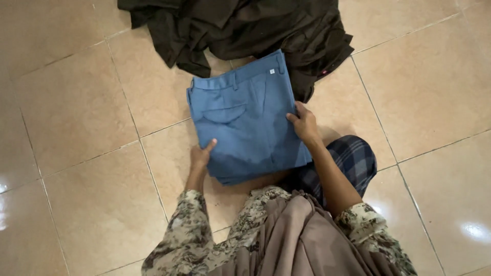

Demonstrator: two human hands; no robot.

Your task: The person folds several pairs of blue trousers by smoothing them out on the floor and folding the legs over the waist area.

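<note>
A folded pair of blue trousers lies flat on the tiled floor, waistband and back pocket flap facing up. My left hand grips its lower left edge, thumb on top of the cloth. My right hand holds the right edge, fingers curled around the fold. Both my sleeves carry a mottled brown and cream print.
A heap of dark olive-black clothes lies just beyond the trousers, touching their far edge. Beige glossy floor tiles spread all around. My knee in dark blue checked cloth rests under my right forearm.
</note>
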